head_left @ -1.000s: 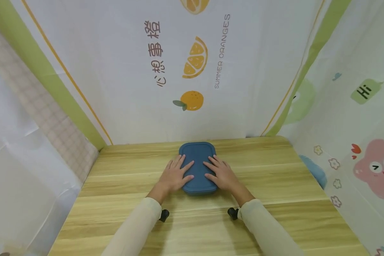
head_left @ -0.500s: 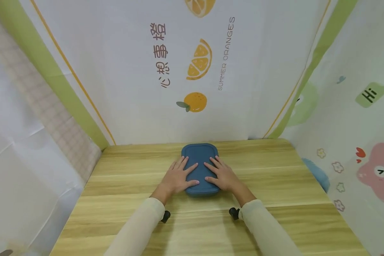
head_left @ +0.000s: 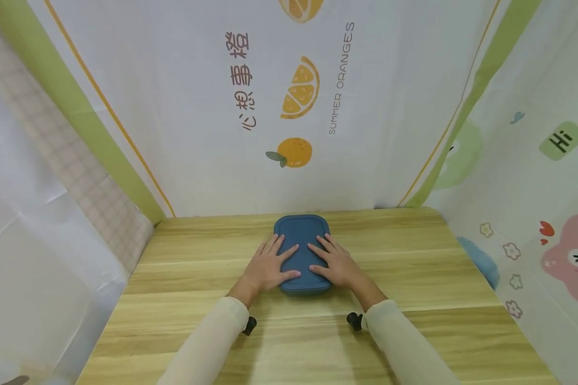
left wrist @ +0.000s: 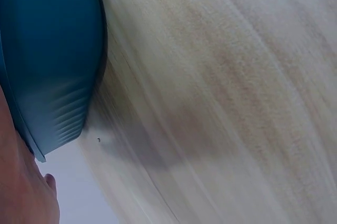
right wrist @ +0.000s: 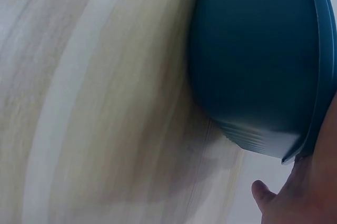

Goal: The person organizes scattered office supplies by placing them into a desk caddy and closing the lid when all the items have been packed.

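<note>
A blue rectangular lidded box (head_left: pixel 302 230) lies on the wooden table, its long side running away from me. On the left part of its lid rests my left hand (head_left: pixel 268 267), fingers spread and fairly straight. My right hand (head_left: pixel 339 267) lies likewise on the right part. Neither hand curls round the box. In the left wrist view the box's side wall (left wrist: pixel 52 40) has ridges near one end, and a part of the left hand (left wrist: pixel 26 187) shows at the corner. The right wrist view has the opposite wall (right wrist: pixel 253 56) and a piece of the right hand (right wrist: pixel 295 197). The box's contents are hidden.
The wood-grain table (head_left: pixel 197 278) reaches back to a white curtain (head_left: pixel 197 171) printed with oranges. Another printed curtain (head_left: pixel 525 187) hangs at the right, a pale cloth (head_left: pixel 24 256) at the left. Small black pieces (head_left: pixel 354 321) stick out by both cuffs.
The head view has shifted slightly, so the whole scene sits a little further right than a second ago. Both hands stay on the lid, and the box keeps its place on the table.
</note>
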Tool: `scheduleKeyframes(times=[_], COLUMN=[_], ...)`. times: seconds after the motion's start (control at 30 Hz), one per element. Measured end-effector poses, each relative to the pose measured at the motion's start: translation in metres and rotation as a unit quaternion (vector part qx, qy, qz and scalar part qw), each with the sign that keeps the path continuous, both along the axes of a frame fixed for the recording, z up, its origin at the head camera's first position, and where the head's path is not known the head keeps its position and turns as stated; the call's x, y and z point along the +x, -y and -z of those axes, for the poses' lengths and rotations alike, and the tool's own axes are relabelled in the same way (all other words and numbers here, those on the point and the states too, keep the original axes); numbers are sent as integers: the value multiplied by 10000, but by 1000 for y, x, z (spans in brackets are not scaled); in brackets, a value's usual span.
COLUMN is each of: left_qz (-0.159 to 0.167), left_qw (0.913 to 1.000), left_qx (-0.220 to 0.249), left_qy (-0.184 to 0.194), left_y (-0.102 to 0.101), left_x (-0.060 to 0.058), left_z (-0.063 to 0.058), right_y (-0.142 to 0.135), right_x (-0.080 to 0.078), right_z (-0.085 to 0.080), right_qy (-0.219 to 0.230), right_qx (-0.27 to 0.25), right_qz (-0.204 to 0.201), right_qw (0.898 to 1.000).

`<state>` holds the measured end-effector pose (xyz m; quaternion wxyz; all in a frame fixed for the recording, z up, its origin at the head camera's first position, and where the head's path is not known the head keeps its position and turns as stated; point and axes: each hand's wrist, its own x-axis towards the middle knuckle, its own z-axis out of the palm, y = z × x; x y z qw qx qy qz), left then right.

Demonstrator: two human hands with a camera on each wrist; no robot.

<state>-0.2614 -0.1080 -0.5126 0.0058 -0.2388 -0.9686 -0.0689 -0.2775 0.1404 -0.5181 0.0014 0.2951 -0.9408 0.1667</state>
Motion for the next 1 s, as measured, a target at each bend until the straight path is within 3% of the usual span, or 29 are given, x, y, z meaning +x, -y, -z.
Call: scheduleKeyframes(times=[0.17,0.33,0.63,1.0], left_qz=[-88,-196,-8,-125], left_qw=[9997,9997,9999,9991], left_qx=[-56,-127,-70,-365], left_qy=[226,100,86,-183], left_y=[4,8,1,-1], left_x=[3,4,7,-4], left_z=[-2,-5,4,-2], right_y=[4,10,2,-4], right_x=[1,0,6,-5], right_z=[0,-2,9,11], right_qy=[23,-35,-88,-484], right_qx=[4,-110,-110,-464], right_qz=[0,-71,6,149], right_qw=[10000,9999,9999,9976])
